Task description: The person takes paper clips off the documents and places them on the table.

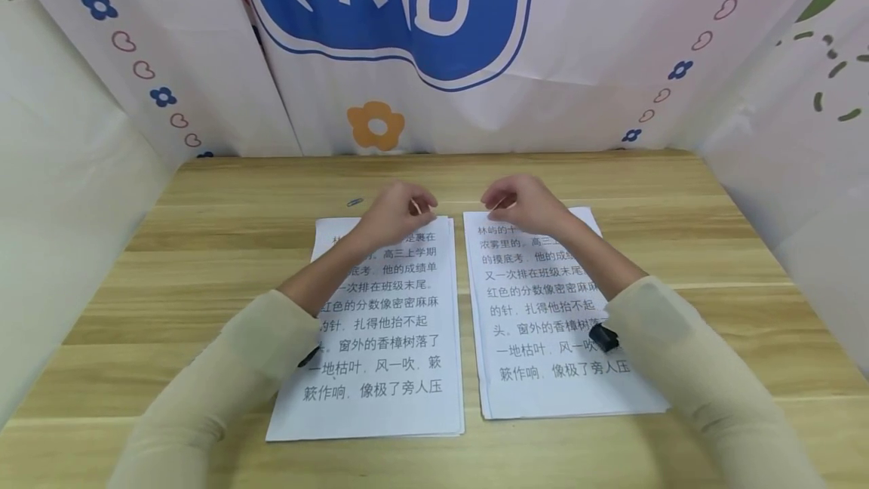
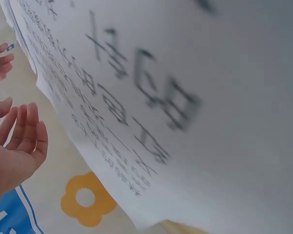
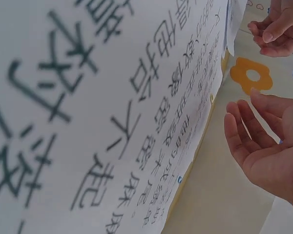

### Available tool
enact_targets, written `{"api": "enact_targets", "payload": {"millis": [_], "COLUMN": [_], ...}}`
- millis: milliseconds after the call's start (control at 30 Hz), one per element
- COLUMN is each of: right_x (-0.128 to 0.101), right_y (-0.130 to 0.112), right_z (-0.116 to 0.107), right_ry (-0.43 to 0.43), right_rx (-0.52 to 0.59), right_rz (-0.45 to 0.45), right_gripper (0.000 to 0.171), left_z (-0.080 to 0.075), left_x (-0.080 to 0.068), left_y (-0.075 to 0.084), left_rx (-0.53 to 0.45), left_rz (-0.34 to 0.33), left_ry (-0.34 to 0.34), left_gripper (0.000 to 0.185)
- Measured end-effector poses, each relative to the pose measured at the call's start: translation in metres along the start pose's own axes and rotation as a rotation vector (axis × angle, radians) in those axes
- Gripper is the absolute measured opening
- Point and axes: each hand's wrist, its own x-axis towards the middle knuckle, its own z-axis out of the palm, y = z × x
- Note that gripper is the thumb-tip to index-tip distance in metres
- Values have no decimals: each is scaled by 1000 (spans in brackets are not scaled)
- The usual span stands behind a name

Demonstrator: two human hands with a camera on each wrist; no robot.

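My left hand (image 1: 397, 213) hovers over the top edge of the left stack of printed sheets (image 1: 387, 342). In the left wrist view, this left hand (image 2: 17, 146) shows relaxed, slightly bent fingers and nothing held. Facing it, my right hand (image 1: 529, 206) is over the top of the right stack of printed sheets (image 1: 543, 315). Loosely curved fingers and a bare palm show on the right hand (image 3: 268, 141) in the right wrist view. Just left of my left hand, a paper clip (image 1: 355, 202) lies on the table.
Both stacks lie side by side on the wooden table (image 1: 204, 262), a narrow gap between them. A small blue item (image 3: 179, 179) sits at the right stack's top edge; its kind is unclear. Behind the table hangs a printed cloth (image 1: 577, 96).
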Motion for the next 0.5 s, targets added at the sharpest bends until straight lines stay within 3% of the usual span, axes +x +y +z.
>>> {"api": "enact_targets", "payload": {"millis": [500], "right_x": [-28], "right_y": [27], "right_z": [-30], "right_ry": [48], "right_rx": [-56], "right_rz": [80], "right_gripper": [30], "left_z": [23], "left_x": [23], "left_y": [17], "left_rx": [44], "left_rz": [-22], "left_ry": [-94], "left_gripper": [27]}}
